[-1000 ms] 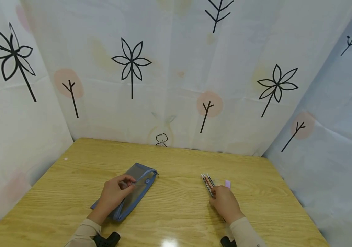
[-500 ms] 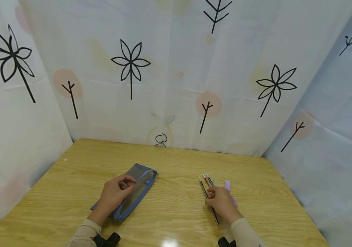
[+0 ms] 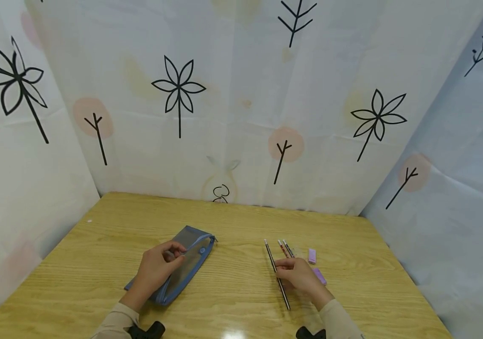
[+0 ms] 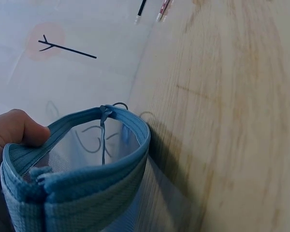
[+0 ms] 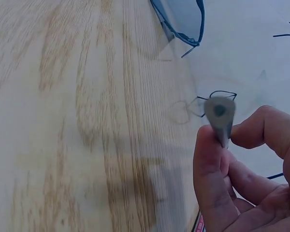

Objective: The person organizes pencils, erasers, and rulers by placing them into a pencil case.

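Note:
My left hand point(image 3: 156, 263) holds a see-through blue-edged zip pencil case point(image 3: 188, 271) on the left of the table. Its thumb lies over the rim in the left wrist view, where the unzipped mouth point(image 4: 94, 181) gapes. On the right, my right hand point(image 3: 302, 278) pinches one dark striped pencil point(image 3: 283, 292) between thumb and fingers. The right wrist view shows that pencil's blunt grey end point(image 5: 220, 113) pointing at the camera. Beyond this hand lie more pencils point(image 3: 282, 248), partly hidden by it. Two purple blocks, one farther point(image 3: 312, 255) and one nearer point(image 3: 319, 276), sit at its right.
The wooden table point(image 3: 233, 278) meets a printed cloth backdrop point(image 3: 233, 117) at the back and both sides. A tiny pale scrap point(image 3: 89, 221) lies near the table's left edge.
My right hand has drawn one pencil leftward, apart from the others, and the nearer purple block has come into sight. My left hand and the pencil case stay in place.

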{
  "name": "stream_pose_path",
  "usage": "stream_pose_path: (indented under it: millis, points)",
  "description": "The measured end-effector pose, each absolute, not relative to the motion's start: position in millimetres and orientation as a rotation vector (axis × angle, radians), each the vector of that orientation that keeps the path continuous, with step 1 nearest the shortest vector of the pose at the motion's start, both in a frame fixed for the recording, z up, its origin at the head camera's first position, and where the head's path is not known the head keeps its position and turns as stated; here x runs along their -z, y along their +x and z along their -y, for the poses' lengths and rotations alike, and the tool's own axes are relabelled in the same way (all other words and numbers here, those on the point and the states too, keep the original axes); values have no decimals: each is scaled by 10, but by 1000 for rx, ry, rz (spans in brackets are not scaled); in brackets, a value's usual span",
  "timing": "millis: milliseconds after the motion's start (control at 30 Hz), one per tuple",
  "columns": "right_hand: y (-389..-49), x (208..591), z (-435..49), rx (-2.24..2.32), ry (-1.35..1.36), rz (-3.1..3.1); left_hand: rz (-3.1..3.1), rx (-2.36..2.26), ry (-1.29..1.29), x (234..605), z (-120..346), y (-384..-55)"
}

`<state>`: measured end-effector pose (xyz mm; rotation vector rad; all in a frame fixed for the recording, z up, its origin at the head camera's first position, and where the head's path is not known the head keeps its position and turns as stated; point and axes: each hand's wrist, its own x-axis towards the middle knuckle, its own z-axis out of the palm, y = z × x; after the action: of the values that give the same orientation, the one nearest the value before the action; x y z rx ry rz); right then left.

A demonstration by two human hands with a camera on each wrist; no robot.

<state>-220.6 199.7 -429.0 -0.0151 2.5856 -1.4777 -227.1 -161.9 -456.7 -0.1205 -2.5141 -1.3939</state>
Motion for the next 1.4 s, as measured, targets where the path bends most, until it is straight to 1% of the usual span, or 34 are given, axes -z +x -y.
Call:
stream_pose_path:
  millis: [433,1167,1400]
  points:
    - [-2211,4340,-1984,1806,-68,-2201,2500,1405,-145,4586,1597,-2264]
    - [-2274,4450,-1758,1930,-168,-1974,2491,1414,-146,4549,1555,-2264]
    - [-2258,4487,-1695,1960,-179,-1927,2479,1411,-167,4598,1526,-2269]
